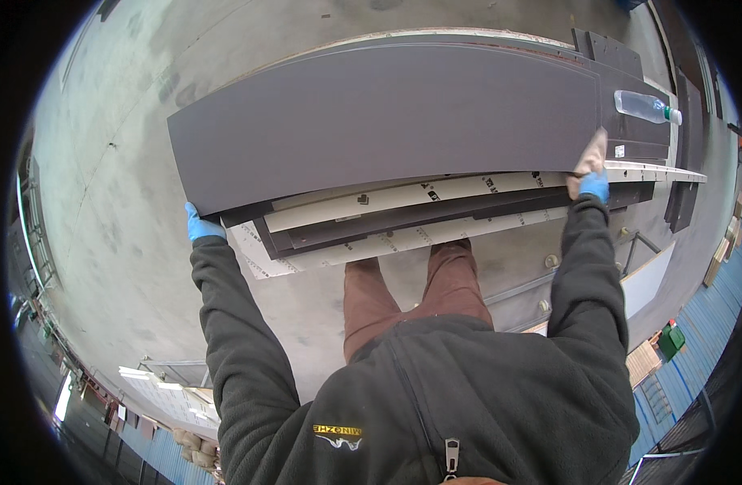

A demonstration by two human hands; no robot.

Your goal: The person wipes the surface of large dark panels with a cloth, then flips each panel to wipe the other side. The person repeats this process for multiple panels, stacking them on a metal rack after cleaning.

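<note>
A long dark grey panel (387, 113) lies across the top of a stack in front of me. My left hand (203, 225), in a blue glove, is closed on the panel's near left corner. My right hand (595, 186), gloved in blue too, grips a beige cloth (591, 155) that rests against the panel's near right corner. Beneath the panel are further dark boards (387, 226) and pale printed strips (436, 191), partly covered by it.
A clear plastic bottle (642, 106) with a green and white cap lies on the boards at the right. Other dark panels (613, 55) lie at the far right. A metal frame with wheels (552, 261) stands near my right arm, and a green container (671, 341) sits farther back.
</note>
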